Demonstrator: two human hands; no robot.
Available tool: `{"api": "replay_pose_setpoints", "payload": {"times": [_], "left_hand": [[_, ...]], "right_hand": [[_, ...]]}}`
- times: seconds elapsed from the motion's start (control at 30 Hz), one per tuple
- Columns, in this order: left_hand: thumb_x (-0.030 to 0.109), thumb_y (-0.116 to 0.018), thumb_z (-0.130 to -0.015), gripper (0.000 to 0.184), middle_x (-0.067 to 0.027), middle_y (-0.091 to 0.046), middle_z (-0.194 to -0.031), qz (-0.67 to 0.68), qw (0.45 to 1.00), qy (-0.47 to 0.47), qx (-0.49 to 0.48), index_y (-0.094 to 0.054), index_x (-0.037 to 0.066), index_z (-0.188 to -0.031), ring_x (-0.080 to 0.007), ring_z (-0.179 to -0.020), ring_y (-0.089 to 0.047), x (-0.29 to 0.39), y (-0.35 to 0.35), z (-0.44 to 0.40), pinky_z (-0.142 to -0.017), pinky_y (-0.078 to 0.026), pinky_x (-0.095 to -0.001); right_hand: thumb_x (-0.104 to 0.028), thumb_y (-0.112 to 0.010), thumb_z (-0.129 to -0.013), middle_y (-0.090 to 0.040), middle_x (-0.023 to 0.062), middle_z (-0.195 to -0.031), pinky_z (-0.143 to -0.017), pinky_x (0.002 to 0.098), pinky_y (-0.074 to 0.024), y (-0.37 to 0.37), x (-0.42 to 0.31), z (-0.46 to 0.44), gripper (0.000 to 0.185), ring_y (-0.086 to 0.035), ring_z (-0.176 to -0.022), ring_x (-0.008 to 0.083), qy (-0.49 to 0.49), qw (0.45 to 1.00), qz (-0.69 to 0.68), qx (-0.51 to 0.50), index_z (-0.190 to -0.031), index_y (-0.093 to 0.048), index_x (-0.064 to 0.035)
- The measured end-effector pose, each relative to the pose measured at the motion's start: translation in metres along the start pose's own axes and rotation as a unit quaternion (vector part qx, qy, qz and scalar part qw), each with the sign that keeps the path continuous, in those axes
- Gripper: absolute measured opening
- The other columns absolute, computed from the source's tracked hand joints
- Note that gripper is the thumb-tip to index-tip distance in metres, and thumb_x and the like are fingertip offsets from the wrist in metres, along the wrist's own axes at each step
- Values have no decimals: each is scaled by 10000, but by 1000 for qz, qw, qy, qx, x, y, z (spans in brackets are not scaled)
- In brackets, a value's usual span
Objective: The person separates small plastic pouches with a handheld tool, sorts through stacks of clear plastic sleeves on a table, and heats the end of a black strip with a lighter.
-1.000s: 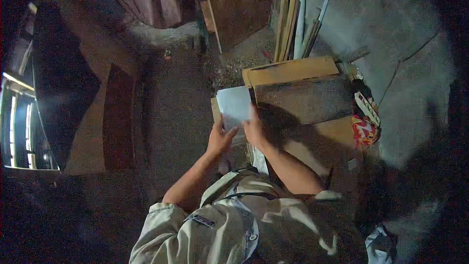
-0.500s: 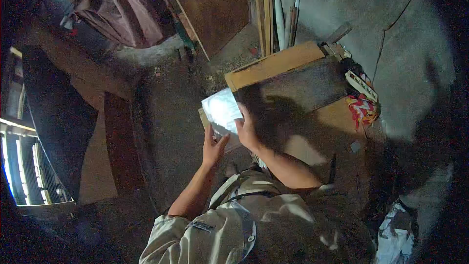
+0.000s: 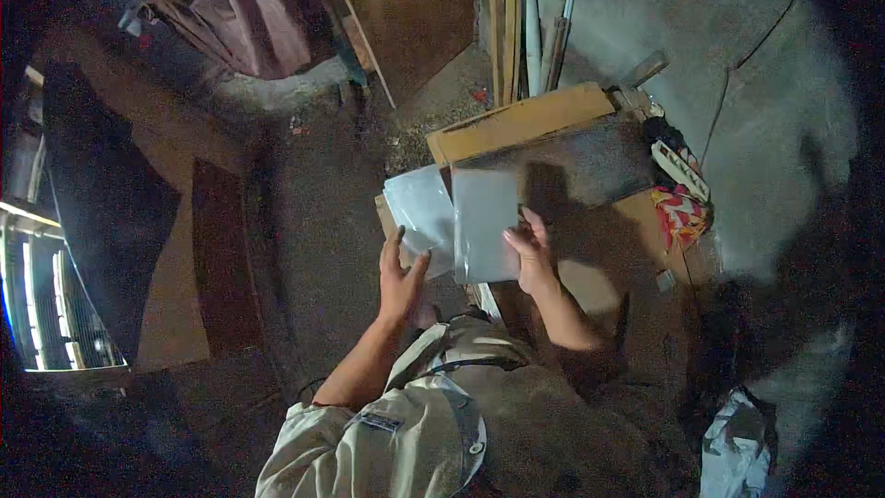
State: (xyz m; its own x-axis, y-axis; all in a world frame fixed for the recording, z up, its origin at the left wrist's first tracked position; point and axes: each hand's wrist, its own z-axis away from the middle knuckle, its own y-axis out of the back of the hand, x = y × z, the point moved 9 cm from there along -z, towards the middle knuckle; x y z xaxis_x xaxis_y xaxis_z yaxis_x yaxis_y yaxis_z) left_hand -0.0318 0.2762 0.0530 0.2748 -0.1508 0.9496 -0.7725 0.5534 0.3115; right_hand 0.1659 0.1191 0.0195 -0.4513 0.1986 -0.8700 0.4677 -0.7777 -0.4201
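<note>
My left hand (image 3: 402, 277) is closed on a stack of clear plastic sleeves (image 3: 417, 201), its thumb and fingers at the lower edge. A tan edge of something flat, perhaps cardboard, peeks out at the left of the stack. On the other side, my right hand (image 3: 535, 254) pinches a single translucent plastic sleeve (image 3: 487, 221) by its right edge. This sleeve hangs nearly upright beside the stack, and its left edge is close to or overlaps it.
Beyond my hands is a wooden box-like piece (image 3: 525, 120) with a dark panel. A power strip (image 3: 680, 171) and a red-and-yellow patterned bundle (image 3: 680, 217) lie at its right. Wooden strips and pipes (image 3: 530, 28) lean against the wall. Brown cloth (image 3: 235, 9) hangs at upper left.
My right hand has moved right from the stack, drawing one plastic sleeve away with it. The bright glare on the stack has faded. My left hand stays nearly in place.
</note>
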Motion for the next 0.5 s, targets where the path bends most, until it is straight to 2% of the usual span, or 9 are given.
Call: {"api": "replay_pose_setpoints", "payload": {"times": [0.07, 0.1, 0.13, 0.2, 0.23, 0.3, 0.37, 0.47, 0.5], "left_hand": [[229, -643, -805, 619, -232, -382, -1263, 27, 999, 25, 26, -363, 19, -1316, -340, -1153, -427, -1, 9, -5, -932, -406, -415], [243, -649, -797, 661, -238, -407, -1222, -41, 998, 18, 44, -335, -5, -1323, -327, -1116, -446, -40, 12, -15, -916, -404, -407], [261, -660, -788, 728, -230, -395, -1264, -17, 1000, -8, 16, -288, -23, -1345, -323, -1131, -444, -57, 10, -27, -930, -382, -393], [310, -626, -816, 775, -215, -351, -1332, 122, 984, 127, 19, -199, 13, -1392, -312, -1170, -417, -75, 6, -25, -943, -371, -395], [310, -626, -816, 775, -215, -351, -1332, 121, 984, 126, 16, -199, 13, -1392, -312, -1170, -417, -64, 7, -26, -943, -371, -395], [355, -573, -851, 798, -197, -295, -1385, 257, 934, 249, -8, -104, 46, -1418, -304, -1205, -387, -66, -1, -20, -954, -357, -409], [368, -555, -861, 799, -195, -294, -1381, 265, 938, 221, -38, -75, 63, -1423, -307, -1204, -385, -96, -7, -26, -949, -360, -417], [365, -538, -875, 801, -185, -283, -1386, 261, 944, 194, -54, -25, 96, -1429, -330, -1220, -361, -70, -11, -19, -951, -352, -456], [360, -533, -879, 790, -177, -283, -1388, 262, 935, 231, -59, -23, 115, -1430, -335, -1221, -358, -72, -15, -11, -946, -353, -464]], "right_hand": [[-70, -668, -722, -511, 19, -959, -844, 304, -417, 16, -5, 11, 544, -494, -934, 156, -3, 999, -12, 32, -1228, -468, -92], [-42, -650, -731, -547, 34, -996, -881, 308, -407, 33, 1, 8, 533, -514, -953, 164, 25, 999, 22, 35, -1231, -469, -70], [-42, -650, -731, -547, 34, -996, -881, 308, -407, 38, -2, 13, 533, -514, -953, 164, 26, 999, 21, 37, -1231, -469, -70], [-12, -654, -738, -553, 18, -1018, -840, 255, -413, 43, -7, 26, 488, -515, -932, 130, 0, 998, -51, 39, -1196, -492, -53], [7, -627, -752, -571, 18, -983, -829, 251, -419, 52, -7, 31, 473, -533, -895, 128, -6, 998, -25, 61, -1202, -489, -40], [13, -612, -760, -576, 16, -971, -826, 247, -419, 58, -17, 38, 472, -536, -881, 125, 6, 999, -29, 44, -1212, -483, -35], [10, -577, -785, -584, 22, -1009, -845, 244, -408, 64, -27, 48, 470, -537, -909, 114, 15, 999, -41, 30, -1240, -465, -27], [8, -563, -791, -577, 45, -1082, -892, 259, -390, 92, -24, 56, 461, -527, -988, 130, 35, 998, -26, 34, -1241, -463, -18], [-12, -547, -806, -560, 68, -1138, -930, 289, -373, 78, -51, 68, 437, -508, -1059, 153, 53, 996, 62, 24, -1236, -467, -13]]}}
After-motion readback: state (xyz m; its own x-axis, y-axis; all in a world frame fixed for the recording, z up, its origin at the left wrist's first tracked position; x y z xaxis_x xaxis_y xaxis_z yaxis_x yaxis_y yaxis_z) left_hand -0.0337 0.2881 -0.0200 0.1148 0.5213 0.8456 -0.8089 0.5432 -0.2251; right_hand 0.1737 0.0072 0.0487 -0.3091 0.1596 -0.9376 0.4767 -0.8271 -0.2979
